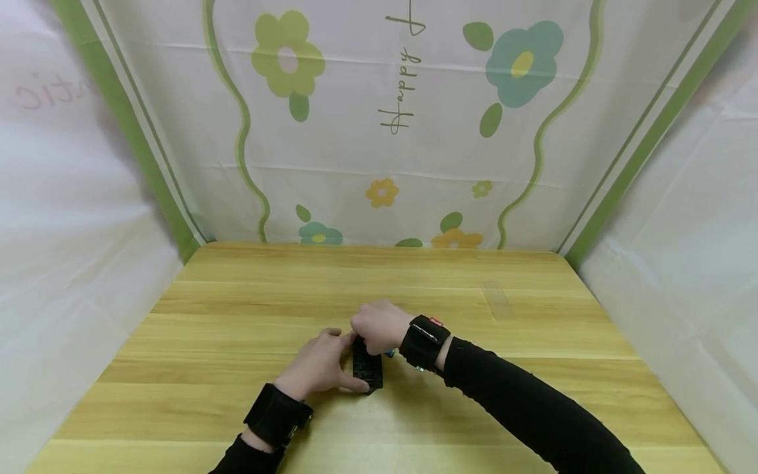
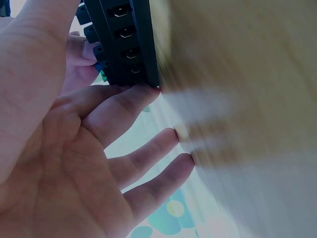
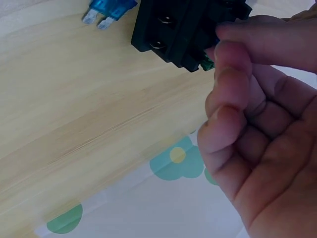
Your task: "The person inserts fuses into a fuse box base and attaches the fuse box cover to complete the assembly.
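Observation:
A black fuse block (image 1: 367,370) stands lengthwise on the table, with metal contacts in its side slots (image 2: 131,52). My left hand (image 1: 320,363) holds it between the thumb at the near end and the index finger at the far end; the other fingers reach toward the tabletop. At the far end, my right hand (image 1: 381,326) pinches a small blue blade fuse, mostly hidden by the thumb and fingertip, right at the block. A green fuse (image 3: 207,63) shows at the block's end beside those fingertips. A blue blade fuse (image 3: 111,7) with two prongs lies on the table.
The wooden table (image 1: 237,316) ends at a flower-printed cloth wall (image 1: 355,145) at the back, with white cloth on both sides. A clear strip (image 1: 497,300) lies at the back right. Small shiny bits (image 1: 420,369) show under the right wrist.

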Tool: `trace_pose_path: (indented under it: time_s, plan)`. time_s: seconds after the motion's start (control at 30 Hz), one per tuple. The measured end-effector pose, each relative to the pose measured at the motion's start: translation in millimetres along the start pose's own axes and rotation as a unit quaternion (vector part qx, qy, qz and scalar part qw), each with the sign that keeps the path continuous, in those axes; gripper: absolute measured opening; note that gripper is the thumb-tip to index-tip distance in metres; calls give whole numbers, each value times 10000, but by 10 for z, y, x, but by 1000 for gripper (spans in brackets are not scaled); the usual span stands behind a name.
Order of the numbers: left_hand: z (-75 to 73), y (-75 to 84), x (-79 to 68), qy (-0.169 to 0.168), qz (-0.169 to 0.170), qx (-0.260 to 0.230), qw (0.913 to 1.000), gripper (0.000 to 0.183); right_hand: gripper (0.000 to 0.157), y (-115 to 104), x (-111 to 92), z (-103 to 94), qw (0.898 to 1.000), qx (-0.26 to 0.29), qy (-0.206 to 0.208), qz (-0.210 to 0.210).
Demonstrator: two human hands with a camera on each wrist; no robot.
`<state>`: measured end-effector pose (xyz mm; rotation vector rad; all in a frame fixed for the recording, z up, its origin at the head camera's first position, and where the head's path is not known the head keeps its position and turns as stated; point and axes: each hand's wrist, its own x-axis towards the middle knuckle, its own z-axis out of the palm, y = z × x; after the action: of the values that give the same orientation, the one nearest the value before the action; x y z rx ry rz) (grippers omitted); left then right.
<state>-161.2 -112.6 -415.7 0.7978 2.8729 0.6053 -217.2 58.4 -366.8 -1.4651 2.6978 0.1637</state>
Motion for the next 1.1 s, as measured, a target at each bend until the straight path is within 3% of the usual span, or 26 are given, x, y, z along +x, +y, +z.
trace_pose_path:
  time_s: [0.3,0.7,0.9,1.1]
  plan:
    - [0,-9,-5,108,85,-109,9998,90,23,-40,52,28,9993,-372,-18,-18]
    - [17,-19,9,144,136,-43,9998,82,22,-54,121,12,9990,-382,-230,-32]
    - [27,-10,-3,194,167,-85,9996,75,23,-78,121,19,9985,-531,-122,-69]
    - [20,-5,-4,185,168,-36,9997,82,22,-35,97,80,9986,-520,50,-55]
